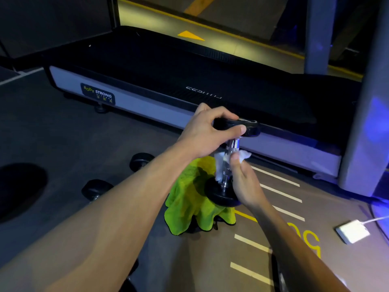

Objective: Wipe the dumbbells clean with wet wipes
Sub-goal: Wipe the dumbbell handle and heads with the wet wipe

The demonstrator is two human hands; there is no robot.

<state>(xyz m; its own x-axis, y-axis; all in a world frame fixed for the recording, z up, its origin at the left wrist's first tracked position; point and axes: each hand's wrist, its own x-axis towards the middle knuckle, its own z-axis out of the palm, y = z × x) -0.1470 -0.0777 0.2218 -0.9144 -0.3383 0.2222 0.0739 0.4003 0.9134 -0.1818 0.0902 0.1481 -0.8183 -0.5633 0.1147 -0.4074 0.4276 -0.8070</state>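
A dumbbell [230,147] with black end plates and a chrome handle stands upright in the middle of the head view. Its lower plate rests on a bright green cloth [189,199] draped over something low. My left hand [207,131] grips the upper black plate from above. My right hand [245,180] presses a white wet wipe [242,154] around the chrome handle. Two more black dumbbells lie on the floor to the left, one [141,161] behind the other [95,189], partly hidden by my left forearm.
A treadmill [147,102] runs across the floor right behind the dumbbell, with its grey upright [357,144] at the right. A white power adapter [352,231] with a cable lies on the floor at the lower right. White and yellow floor markings run under my right arm.
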